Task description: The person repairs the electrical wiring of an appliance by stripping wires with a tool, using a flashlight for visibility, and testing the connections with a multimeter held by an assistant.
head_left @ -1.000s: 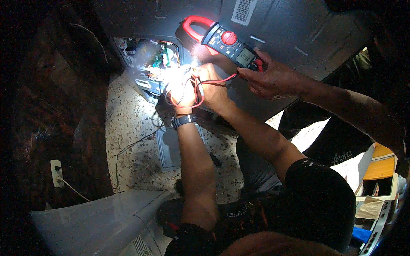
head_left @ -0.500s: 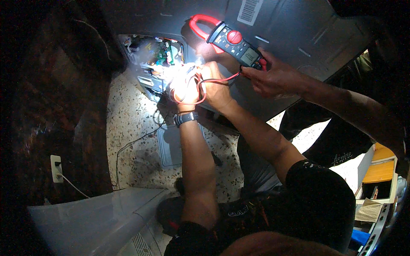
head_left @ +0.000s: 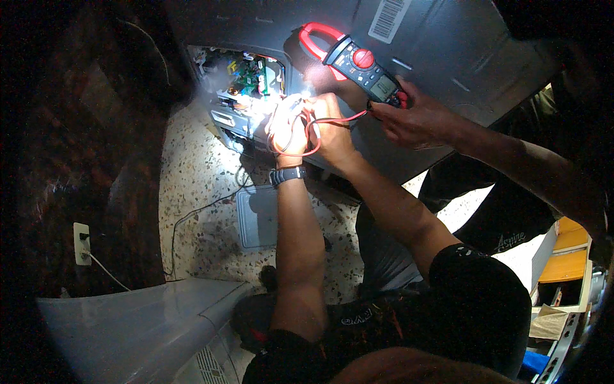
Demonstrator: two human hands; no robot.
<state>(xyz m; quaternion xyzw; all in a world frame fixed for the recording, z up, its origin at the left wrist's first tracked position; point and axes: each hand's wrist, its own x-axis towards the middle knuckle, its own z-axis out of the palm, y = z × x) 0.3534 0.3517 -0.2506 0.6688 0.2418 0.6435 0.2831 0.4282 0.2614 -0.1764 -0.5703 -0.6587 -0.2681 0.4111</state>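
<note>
Both my hands are at the edge of an opening in a large dark grey appliance panel (head_left: pixel 422 70). A green circuit board (head_left: pixel 256 78) with wiring shows inside. My left hand (head_left: pixel 289 131), washed out by bright light, is closed on red and black test leads (head_left: pixel 332 120) that loop over it. Beside it my right hand (head_left: pixel 331 131) has its fingers curled around part of the leads; glare hides their tips. The leads run to a red and black clamp meter (head_left: pixel 366 69), held against the panel by another person's hand (head_left: pixel 422 118).
A grey flat cover (head_left: pixel 257 217) lies on the speckled floor (head_left: pixel 182 211), near a dark cord. A wall outlet (head_left: pixel 82 243) with a plug is at left. A pale curved appliance part (head_left: pixel 141 320) stands at lower left; wooden shelving (head_left: pixel 563 259) is at right.
The view has shifted slightly, so panel, meter and hands appear a little farther right. Glare over the circuit board has lessened. Both hands keep their grip, and the other person still holds the meter.
</note>
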